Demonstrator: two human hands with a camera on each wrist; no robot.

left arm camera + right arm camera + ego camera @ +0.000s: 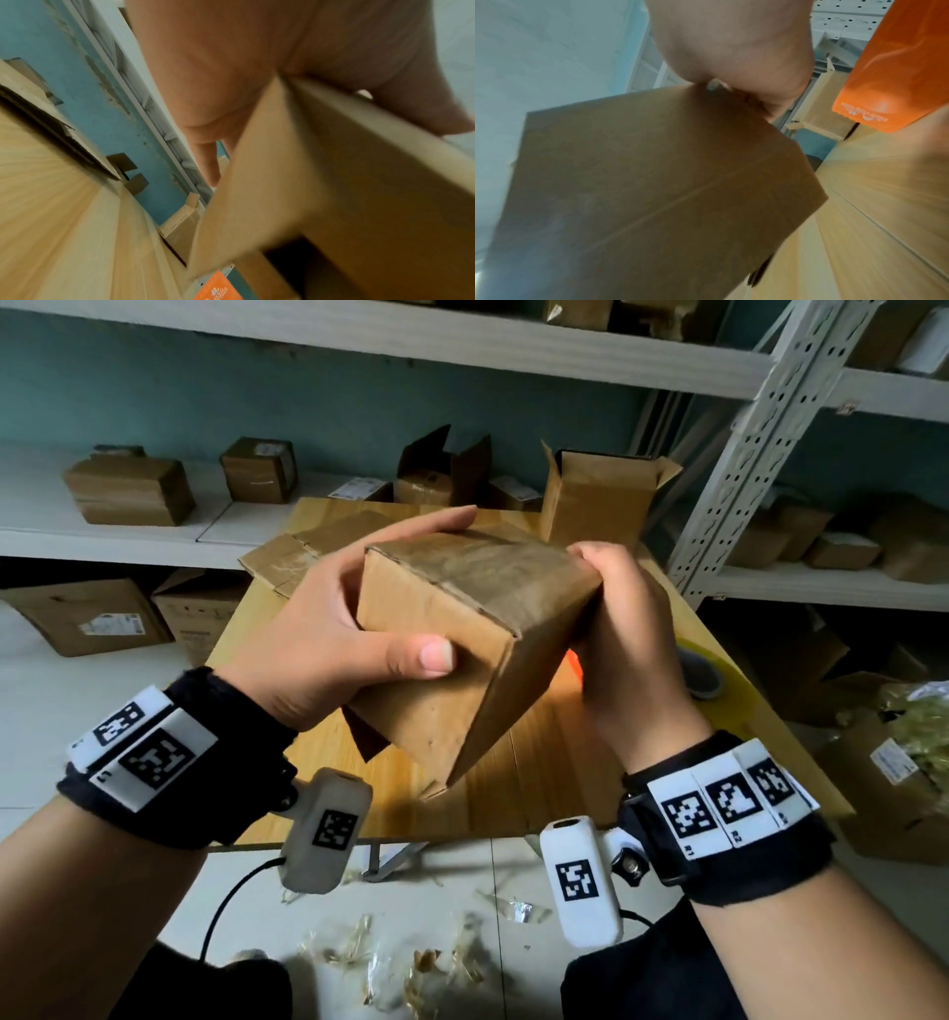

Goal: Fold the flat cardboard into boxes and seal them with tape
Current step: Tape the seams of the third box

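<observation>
Both hands grip matte brown (taped) cardboard box (462, 629).

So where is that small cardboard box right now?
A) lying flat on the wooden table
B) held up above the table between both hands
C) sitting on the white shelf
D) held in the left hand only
B: the cardboard box is held above the wooden table, with the left hand gripping one side and the right hand gripping the other.
</observation>
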